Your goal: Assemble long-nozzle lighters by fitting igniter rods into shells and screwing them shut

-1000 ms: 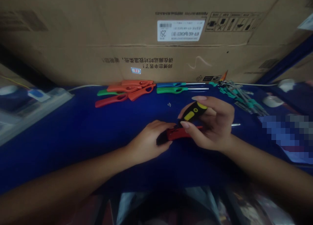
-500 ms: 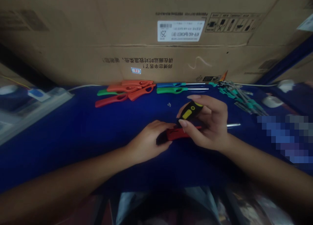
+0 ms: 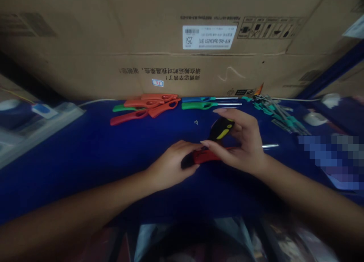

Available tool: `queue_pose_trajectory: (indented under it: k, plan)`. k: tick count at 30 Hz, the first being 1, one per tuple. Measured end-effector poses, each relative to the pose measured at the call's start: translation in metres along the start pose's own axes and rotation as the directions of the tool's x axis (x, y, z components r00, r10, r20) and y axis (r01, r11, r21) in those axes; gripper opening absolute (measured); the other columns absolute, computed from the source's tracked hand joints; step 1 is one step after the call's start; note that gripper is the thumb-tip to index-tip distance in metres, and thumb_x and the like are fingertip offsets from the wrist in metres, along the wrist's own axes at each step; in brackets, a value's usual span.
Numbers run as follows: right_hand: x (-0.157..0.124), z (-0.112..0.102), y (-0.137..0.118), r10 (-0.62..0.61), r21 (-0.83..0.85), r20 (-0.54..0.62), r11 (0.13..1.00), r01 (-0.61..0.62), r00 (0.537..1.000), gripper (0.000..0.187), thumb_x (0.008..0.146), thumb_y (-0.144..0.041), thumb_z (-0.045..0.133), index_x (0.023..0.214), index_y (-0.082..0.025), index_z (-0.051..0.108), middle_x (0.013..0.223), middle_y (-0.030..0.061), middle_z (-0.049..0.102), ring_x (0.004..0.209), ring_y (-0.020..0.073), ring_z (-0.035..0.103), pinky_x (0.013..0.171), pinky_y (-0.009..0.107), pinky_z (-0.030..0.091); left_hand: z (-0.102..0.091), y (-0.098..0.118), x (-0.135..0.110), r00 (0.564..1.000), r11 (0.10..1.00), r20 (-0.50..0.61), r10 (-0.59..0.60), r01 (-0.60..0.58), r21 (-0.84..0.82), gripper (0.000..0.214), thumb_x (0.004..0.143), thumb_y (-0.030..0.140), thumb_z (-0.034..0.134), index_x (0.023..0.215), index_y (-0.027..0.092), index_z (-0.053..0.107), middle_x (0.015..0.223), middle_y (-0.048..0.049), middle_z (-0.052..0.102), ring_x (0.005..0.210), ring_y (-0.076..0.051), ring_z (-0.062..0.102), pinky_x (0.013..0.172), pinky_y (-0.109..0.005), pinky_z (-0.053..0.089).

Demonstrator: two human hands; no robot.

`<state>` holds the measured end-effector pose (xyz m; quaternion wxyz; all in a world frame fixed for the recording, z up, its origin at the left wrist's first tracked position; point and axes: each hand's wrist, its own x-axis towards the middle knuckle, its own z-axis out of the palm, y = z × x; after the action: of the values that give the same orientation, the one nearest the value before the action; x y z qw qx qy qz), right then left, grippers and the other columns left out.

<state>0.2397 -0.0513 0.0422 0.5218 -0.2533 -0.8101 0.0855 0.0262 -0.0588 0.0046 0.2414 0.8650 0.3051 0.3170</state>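
My left hand [image 3: 174,163] is closed on the dark end of a red long-nozzle lighter [image 3: 206,155], which lies crosswise over the blue table. The lighter's metal tube [image 3: 270,146] sticks out past my right hand [image 3: 246,144]. Between the fingers and thumb of that hand is a black and yellow screwdriver [image 3: 222,129], its handle tilted above the lighter's body. The screwdriver's tip is hidden near my left fingertips. A few tiny metal pieces, perhaps screws [image 3: 196,122], lie on the table beyond the hands.
Several orange and red lighter shells [image 3: 150,102] are piled at the back left. A blue lighter [image 3: 196,99] and a green lighter [image 3: 196,105] lie beside them. Metal tubes with green parts [image 3: 274,110] are heaped at the right. A cardboard sheet [image 3: 93,76] walls the back.
The screwdriver handle has turned in my right fingers, and my right thumb has shifted left. My left hand and the red lighter stay almost in place.
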Motion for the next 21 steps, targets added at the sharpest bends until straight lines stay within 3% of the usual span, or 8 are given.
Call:
queue_pose_trajectory:
  k: [5,8,12,14,16,19,21]
  plan:
    - [0.006,-0.007,-0.006,0.109,0.097,0.154,0.987,-0.125,0.982,0.068,0.091,-0.015,0.062,0.151,-0.03,0.034,0.14,0.0111,0.057,0.094,0.0203,0.07,0.072,0.033,0.064,0.0,0.0,0.0,1.0,1.0,0.0,0.001,-0.001,-0.016,0.037,0.085,0.016,0.071,0.121,0.019,0.062,0.116,-0.0079,0.072,0.105,-0.022,0.067,0.097,-0.041,0.054]
    - [0.007,-0.009,-0.006,0.05,-0.031,0.084,0.998,-0.047,0.995,0.066,0.087,-0.019,0.069,0.146,-0.031,0.043,0.14,0.0089,0.058,0.091,0.0216,0.071,0.07,0.034,0.064,0.001,-0.001,0.0,1.0,1.0,-0.014,0.005,-0.005,-0.013,0.036,0.085,0.017,0.071,0.12,0.019,0.062,0.116,-0.008,0.072,0.104,-0.023,0.067,0.096,-0.042,0.055]
    - [0.006,-0.009,-0.005,-0.057,-0.188,0.008,0.981,0.057,0.998,0.068,0.081,-0.025,0.079,0.142,-0.033,0.05,0.124,0.0055,0.069,0.078,0.0211,0.071,0.057,0.031,0.061,0.001,0.0,0.0,0.999,1.0,-0.027,0.018,-0.018,-0.01,0.035,0.085,0.016,0.07,0.119,0.019,0.062,0.114,-0.0084,0.072,0.104,-0.023,0.067,0.096,-0.041,0.055]
    - [0.006,-0.01,-0.005,-0.01,-0.115,0.048,0.993,0.015,0.999,0.065,0.086,-0.025,0.074,0.145,-0.033,0.047,0.125,0.0063,0.068,0.081,0.0208,0.072,0.06,0.031,0.062,0.0,0.0,0.0,1.0,1.0,-0.021,0.011,-0.012,-0.018,0.035,0.086,0.016,0.07,0.119,0.019,0.063,0.115,-0.0083,0.072,0.105,-0.023,0.067,0.096,-0.042,0.055]
    - [0.009,-0.011,-0.006,0.105,0.045,0.135,0.993,-0.112,0.985,0.061,0.094,-0.025,0.063,0.15,-0.031,0.039,0.13,0.0086,0.065,0.082,0.0188,0.071,0.063,0.03,0.062,-0.001,0.0,0.0,1.0,1.0,-0.005,-0.004,0.004,-0.026,0.036,0.086,0.017,0.07,0.121,0.02,0.063,0.116,-0.0085,0.072,0.105,-0.023,0.067,0.096,-0.043,0.055]
    - [0.015,-0.013,-0.006,0.231,0.274,0.28,0.911,-0.308,0.932,0.054,0.101,-0.027,0.051,0.152,-0.03,0.032,0.125,0.0091,0.064,0.062,0.0101,0.065,0.053,0.024,0.059,-0.001,0.001,0.0,1.0,1.0,0.006,-0.012,0.012,-0.026,0.036,0.086,0.018,0.07,0.122,0.019,0.063,0.118,-0.0094,0.072,0.107,-0.024,0.067,0.098,-0.045,0.055]
    - [0.017,-0.012,-0.003,0.259,0.315,0.297,0.882,-0.35,0.919,0.05,0.101,-0.026,0.053,0.148,-0.03,0.035,0.118,0.0067,0.065,0.057,0.0074,0.062,0.049,0.02,0.056,-0.001,0.0,0.0,1.0,1.0,0.007,-0.007,0.007,-0.023,0.036,0.086,0.018,0.07,0.121,0.019,0.063,0.119,-0.0097,0.071,0.109,-0.024,0.066,0.099,-0.046,0.054]
